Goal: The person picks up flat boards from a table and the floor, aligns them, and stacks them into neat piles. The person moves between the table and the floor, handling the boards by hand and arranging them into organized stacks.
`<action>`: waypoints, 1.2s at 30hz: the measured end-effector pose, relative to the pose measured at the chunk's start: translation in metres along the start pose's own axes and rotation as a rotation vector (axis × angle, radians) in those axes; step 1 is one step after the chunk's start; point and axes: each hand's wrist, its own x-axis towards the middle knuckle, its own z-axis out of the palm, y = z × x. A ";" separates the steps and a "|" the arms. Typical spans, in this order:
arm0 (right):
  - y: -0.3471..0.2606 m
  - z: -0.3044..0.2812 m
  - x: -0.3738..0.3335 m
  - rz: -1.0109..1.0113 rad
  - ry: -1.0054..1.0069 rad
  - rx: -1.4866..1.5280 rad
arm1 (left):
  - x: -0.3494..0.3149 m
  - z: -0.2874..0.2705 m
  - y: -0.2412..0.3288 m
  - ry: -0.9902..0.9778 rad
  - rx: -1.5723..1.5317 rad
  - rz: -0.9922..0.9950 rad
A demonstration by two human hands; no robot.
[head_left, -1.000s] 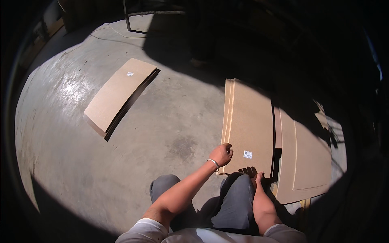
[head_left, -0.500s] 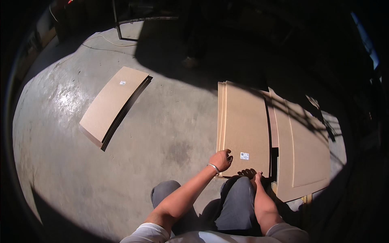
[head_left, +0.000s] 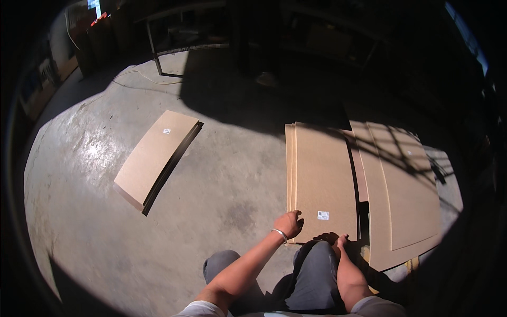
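Observation:
A stack of thin brown fibreboard panels (head_left: 325,174) lies in front of me to the right, its top panel bearing a white label (head_left: 323,215). My left hand (head_left: 289,224), with a silver bangle at the wrist, is closed with curled fingers at the stack's near left corner. At the near edge, by the right corner, my right hand (head_left: 341,243) grips the top panel. Its thumb side shows, while the fingers are partly hidden under the edge and in shadow. Several panel edges step out along the stack's left side.
More large brown panels (head_left: 409,203) lie at the right, partly crossed by shadows. A separate smaller stack of panels (head_left: 158,156) rests on the concrete floor (head_left: 232,174) to the left. Beyond, a metal-legged bench (head_left: 154,50) stands in deep shadow, with a cable (head_left: 150,79) nearby.
My view has tilted up, so the panels sit lower in the picture and more of the bench shows. Both hands keep about the same places on the stack.

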 end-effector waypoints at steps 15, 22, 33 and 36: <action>0.005 -0.001 -0.006 0.021 0.003 0.011 | 0.001 0.004 0.003 -0.025 0.028 0.016; 0.006 -0.002 -0.008 0.021 0.004 0.006 | 0.001 0.006 0.002 -0.027 0.032 0.010; 0.009 -0.002 -0.008 0.021 0.007 -0.001 | 0.005 0.010 -0.003 -0.026 0.029 0.019; 0.009 -0.002 -0.008 0.019 0.006 -0.005 | 0.007 0.012 -0.002 -0.043 0.039 -0.008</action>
